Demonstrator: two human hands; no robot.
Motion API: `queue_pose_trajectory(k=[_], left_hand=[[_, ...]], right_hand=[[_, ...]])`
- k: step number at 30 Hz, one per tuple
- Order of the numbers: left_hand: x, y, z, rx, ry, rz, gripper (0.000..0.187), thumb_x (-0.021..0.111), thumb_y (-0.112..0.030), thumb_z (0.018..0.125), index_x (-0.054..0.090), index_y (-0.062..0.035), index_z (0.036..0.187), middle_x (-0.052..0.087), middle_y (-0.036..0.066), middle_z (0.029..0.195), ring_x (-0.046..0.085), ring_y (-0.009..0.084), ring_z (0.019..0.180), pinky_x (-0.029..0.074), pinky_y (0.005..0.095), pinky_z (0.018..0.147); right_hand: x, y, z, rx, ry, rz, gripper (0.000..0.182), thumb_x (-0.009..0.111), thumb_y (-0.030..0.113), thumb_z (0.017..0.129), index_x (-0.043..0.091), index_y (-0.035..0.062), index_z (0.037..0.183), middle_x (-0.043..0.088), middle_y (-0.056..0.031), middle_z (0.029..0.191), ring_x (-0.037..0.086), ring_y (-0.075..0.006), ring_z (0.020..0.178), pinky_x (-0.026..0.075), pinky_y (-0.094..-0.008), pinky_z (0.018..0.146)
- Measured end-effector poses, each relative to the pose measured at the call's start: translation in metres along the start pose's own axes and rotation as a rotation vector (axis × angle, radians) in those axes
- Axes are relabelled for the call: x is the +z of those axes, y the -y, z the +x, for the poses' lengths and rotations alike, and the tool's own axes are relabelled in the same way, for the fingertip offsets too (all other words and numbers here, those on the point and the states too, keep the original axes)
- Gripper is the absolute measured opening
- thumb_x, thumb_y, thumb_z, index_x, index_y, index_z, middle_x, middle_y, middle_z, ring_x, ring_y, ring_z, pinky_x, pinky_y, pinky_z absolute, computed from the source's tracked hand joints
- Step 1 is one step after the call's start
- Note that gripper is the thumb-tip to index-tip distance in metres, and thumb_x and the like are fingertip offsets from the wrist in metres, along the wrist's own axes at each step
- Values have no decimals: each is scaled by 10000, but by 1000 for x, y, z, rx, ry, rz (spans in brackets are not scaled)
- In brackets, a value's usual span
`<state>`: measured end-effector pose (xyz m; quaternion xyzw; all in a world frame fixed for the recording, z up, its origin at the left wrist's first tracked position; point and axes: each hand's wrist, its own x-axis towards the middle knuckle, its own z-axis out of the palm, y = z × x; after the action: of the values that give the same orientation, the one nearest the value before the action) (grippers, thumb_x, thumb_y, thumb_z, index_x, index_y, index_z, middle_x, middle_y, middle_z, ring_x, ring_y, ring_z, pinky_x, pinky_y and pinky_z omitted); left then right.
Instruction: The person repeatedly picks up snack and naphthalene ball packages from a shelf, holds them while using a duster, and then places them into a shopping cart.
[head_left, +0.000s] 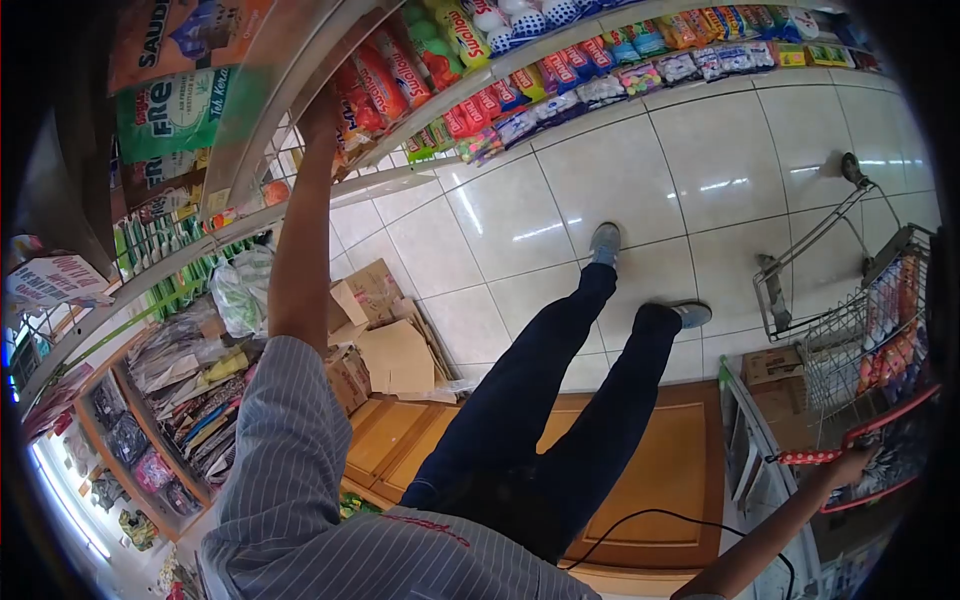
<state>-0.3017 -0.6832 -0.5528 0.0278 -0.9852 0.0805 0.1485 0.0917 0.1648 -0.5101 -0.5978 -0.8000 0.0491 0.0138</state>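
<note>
My left arm is stretched up to the shelf, and my left hand (320,118) is among red Swallow packets (375,85) behind the shelf's edge rail. Its fingers are hidden, so I cannot see whether it holds anything. At the far right my right hand (852,465) is closed around the red handle (880,418) of a wire shopping cart (825,375). A red spotted strip (805,457) sticks out beside that hand. Colourful packets (890,335) fill part of the cart.
Shelves along the top carry rows of Dahlia packs (570,65) and other small packets. Green air freshener packs (185,115) hang at upper left. Flattened cardboard boxes (400,355) lean by a wooden cabinet (650,480). White floor tiles (700,150) lie ahead of my feet; a black cable (690,518) crosses below.
</note>
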Motion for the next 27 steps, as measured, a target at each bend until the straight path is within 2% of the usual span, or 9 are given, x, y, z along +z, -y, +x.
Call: queue_pose_trajectory(k=[5,8,9,12,15,16,20,25,27], left_hand=[[33,13,-9,115,-168,-132,388,308,-273,931,537,-28,1126,595,179,991,537,339,922,392,416,801],[19,10,2,-30,177,-191,390,306,-204,917,446,-46,1246,545,169,1125,504,313,1002,359,400,881],[33,18,-6,159,-64,-100,419,301,-154,900,379,-53,1299,499,151,1205,483,288,1044,342,386,909],[69,57,-1,311,-201,265,451,326,-138,875,343,-49,1317,463,124,1262,495,267,1035,358,381,884],[48,43,-7,490,-232,466,438,388,-180,838,420,-54,1256,520,162,1170,550,299,936,399,428,823],[46,41,-1,328,-15,371,449,400,-187,840,395,-56,1269,497,134,1191,569,305,870,433,422,774],[21,13,2,176,33,269,315,368,-240,917,493,-15,1097,546,195,1019,553,329,860,449,394,770],[-72,-133,-93,-49,-267,-741,284,474,-47,867,494,38,1138,502,190,1183,466,298,1109,337,357,961],[-78,-165,-158,55,-165,-533,453,449,-19,862,342,10,1301,373,194,1336,348,305,1253,262,355,1025]], right_hand=[[11,-35,25,-55,7,-84,467,434,111,833,400,128,1298,598,-127,1076,615,-268,887,474,-359,744],[6,-30,20,-77,-14,-170,449,323,100,871,400,149,1310,574,-163,1118,612,-267,926,489,-360,742],[6,-30,20,-86,-22,-182,443,326,106,873,400,138,1309,575,-163,1116,612,-267,926,489,-364,741],[14,-34,26,-54,-21,55,446,369,124,859,395,84,1303,590,-168,1085,622,-301,880,493,-404,734],[7,-40,24,-165,-105,-202,463,396,139,841,394,83,1301,565,-200,1120,604,-380,879,480,-452,745],[13,-55,34,-311,-164,-343,457,404,130,832,413,84,1287,554,-196,1143,591,-389,910,467,-458,766],[23,-62,42,-299,-110,89,437,394,45,792,465,65,1223,572,-197,1107,600,-332,914,448,-423,779],[8,-16,3,-144,-129,38,379,372,29,814,497,50,1171,575,-177,1102,604,-283,881,464,-370,737],[4,-9,-4,-60,-84,-54,356,398,40,830,511,41,1168,566,-160,1118,588,-237,874,467,-350,731]])
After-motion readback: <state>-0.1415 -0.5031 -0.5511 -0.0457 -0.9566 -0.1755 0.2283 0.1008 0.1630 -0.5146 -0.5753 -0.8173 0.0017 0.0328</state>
